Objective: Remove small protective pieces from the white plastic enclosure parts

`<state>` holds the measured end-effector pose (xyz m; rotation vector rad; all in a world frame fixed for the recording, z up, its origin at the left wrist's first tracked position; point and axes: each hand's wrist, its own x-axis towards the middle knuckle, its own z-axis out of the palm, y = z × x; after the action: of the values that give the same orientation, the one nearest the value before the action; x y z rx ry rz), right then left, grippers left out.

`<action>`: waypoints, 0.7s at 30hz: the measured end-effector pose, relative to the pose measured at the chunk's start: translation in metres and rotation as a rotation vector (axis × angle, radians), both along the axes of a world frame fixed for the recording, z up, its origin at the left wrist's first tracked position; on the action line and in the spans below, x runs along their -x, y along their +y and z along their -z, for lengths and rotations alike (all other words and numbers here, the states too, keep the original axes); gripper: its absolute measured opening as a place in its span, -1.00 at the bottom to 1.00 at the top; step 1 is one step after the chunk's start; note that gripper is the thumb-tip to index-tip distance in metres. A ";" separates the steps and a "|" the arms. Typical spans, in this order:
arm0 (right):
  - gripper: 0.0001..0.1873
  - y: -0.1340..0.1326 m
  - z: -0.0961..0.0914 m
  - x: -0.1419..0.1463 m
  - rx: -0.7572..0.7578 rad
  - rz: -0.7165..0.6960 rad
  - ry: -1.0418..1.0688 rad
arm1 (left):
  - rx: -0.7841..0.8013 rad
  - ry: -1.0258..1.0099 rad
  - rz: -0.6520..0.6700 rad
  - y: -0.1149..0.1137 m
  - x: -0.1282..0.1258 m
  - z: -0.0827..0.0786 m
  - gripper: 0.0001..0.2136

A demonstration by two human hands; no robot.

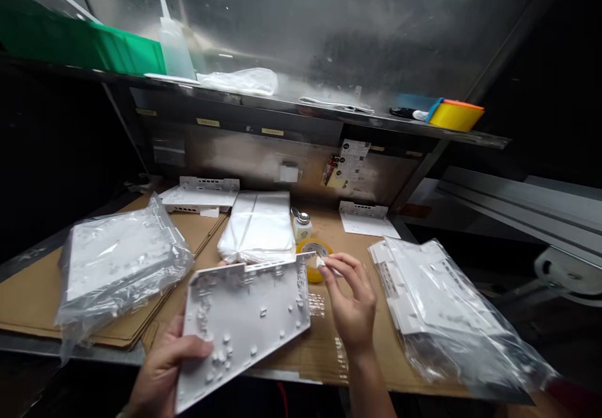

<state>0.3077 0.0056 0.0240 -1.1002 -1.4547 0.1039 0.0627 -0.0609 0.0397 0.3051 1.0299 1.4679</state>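
Holding the white plastic panel (244, 318) by its lower left corner, my left hand (164, 368) has the thumb clamped over the studded face and the fingers hidden beneath, so the panel tilts up off the cardboard-covered surface (324, 349). My right hand (350, 299) hovers just off the panel's upper right corner, thumb and forefinger pinched shut on a small white scrap (327, 262) (tape or a sticker, I cannot tell which), the other fingers loosely curled, wrist bent upward. Directly behind it lies the yellow tape roll (314, 256), with a small capped bottle (302, 225) beyond.

I judge the one-corner grip risky: the panel is wide, held far from its middle, and could pivot or slip down onto the surface edge. The pinched scrap could fold onto itself or stick to my fingertips. A bagged stack of panels (117, 261) sits at left, another bagged stack (442, 305) at right, close enough that a swing of either elbow might nudge them.
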 end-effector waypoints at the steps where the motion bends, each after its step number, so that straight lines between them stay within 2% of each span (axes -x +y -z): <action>1: -0.74 -0.005 -0.010 0.009 -0.055 -0.047 -0.006 | -0.021 0.010 0.019 0.002 -0.010 -0.007 -0.02; 4: -0.65 -0.023 -0.041 0.040 -0.192 -0.165 -0.032 | -0.125 0.052 0.057 0.008 -0.037 -0.020 -0.15; 7: -0.60 -0.031 -0.060 0.058 -0.281 -0.196 -0.048 | -0.236 0.087 0.111 0.009 -0.055 -0.022 -0.26; 12: -0.64 -0.026 -0.063 0.055 -0.273 -0.120 -0.031 | -0.264 0.152 0.135 0.009 -0.064 -0.019 -0.27; 16: -0.63 -0.029 -0.064 0.048 -0.289 -0.118 -0.045 | -0.340 0.217 0.164 0.010 -0.070 -0.021 -0.39; 21: -0.65 -0.031 -0.065 0.041 -0.316 -0.013 -0.068 | -0.489 0.508 0.085 0.013 -0.084 -0.026 -0.48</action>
<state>0.2665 -0.0250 0.0894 -0.8428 -1.4797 -0.1513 0.1470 -0.0483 0.0656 1.1035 1.0189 1.5895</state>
